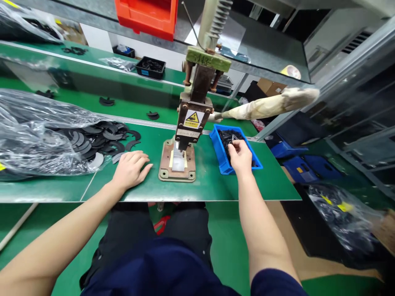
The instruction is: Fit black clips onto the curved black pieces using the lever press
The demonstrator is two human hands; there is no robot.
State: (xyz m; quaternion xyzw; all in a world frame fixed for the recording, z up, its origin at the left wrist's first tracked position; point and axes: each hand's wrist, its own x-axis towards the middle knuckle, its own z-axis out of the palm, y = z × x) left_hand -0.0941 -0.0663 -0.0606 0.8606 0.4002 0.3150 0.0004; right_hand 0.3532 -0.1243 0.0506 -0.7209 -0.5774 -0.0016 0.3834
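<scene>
my right hand (241, 157) hides part of the small black parts (226, 137) in the blue bin (257, 165); its thumb and fingertips are pinched narrow among them, and i cannot tell whether a part is between them. my left hand (130, 169) lies palm down on the green table (216, 185), empty as far as i can see, fingers close together and thumb spread out, just beside the curved black pieces (115, 135). those spill from the clear plastic bag (37, 135), cut off at the left edge, and overlap too much to count. the red bin (148, 18) and the top of the press are cut off above.

i count one press (195, 111), one blue bin on the table and three dark clusters (106, 101) on the green strip beyond; each is perhaps more than one piece, but the view is poor there. two black trays (151, 68) sit farther back.

the press stands between my hands, a pale plate (178, 163) on its base. its wrapped handle (265, 107) reaches out to the right, above the far side of the blue bin.
</scene>
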